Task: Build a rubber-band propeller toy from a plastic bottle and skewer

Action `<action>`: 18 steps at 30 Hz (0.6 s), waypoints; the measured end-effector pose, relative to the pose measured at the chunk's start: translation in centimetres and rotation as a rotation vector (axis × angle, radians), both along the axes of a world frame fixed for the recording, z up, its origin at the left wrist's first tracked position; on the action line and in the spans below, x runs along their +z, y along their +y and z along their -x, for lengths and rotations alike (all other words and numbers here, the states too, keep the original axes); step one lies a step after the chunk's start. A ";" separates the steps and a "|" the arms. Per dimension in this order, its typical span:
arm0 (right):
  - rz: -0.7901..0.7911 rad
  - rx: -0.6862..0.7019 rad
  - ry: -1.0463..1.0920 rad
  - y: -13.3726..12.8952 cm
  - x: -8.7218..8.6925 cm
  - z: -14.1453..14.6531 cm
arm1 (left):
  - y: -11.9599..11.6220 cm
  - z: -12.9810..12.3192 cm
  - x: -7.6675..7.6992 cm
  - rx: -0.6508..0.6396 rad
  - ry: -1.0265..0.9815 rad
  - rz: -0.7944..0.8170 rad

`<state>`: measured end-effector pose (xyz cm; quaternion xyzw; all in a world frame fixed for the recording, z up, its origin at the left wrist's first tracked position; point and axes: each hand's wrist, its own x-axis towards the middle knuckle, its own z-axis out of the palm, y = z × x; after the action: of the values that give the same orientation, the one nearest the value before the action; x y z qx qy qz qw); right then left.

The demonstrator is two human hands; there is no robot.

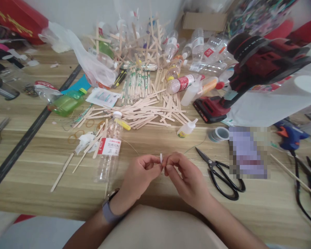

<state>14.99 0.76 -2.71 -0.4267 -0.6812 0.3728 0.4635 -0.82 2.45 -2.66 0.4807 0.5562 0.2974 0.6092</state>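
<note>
Over the near edge of the table, my left hand (142,173) and my right hand (184,176) meet fingertip to fingertip. A small, thin white piece (161,158) stands up from the pinch of my left thumb and index finger. My right thumb and fingers are pressed together right beside it; whatever they hold is hidden. Thin line (197,148) curves across the table near my right hand towards a grey spool (219,134). Left of my hands is a clear water bottle (107,162) with a white cap. Black-handled scissors (223,176) lie open to the right.
Wooden sticks (150,110) are heaped mid-table, with plastic bottles (181,83) behind. A small glue bottle (187,128) stands before them. At right are a red power tool (248,76), a blurred-out phone-like object (248,152) and a blue glue gun (290,133). A green bottle (68,103) lies left.
</note>
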 end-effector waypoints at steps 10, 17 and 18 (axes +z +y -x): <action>0.074 -0.048 -0.015 -0.4 -0.9 0.6 | -0.3 -0.7 0.7 -0.030 0.231 -0.115; 0.050 -0.054 -0.095 -0.4 -0.7 0.7 | -0.4 -0.6 0.6 -0.040 0.269 -0.152; 0.047 -0.053 -0.094 -0.4 -0.7 0.7 | -0.4 -0.6 0.6 -0.046 0.257 -0.147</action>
<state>14.34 0.40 -3.39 -0.4726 -0.6816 0.3559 0.4306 -0.23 2.03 -2.04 0.5707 0.5952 0.2595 0.5027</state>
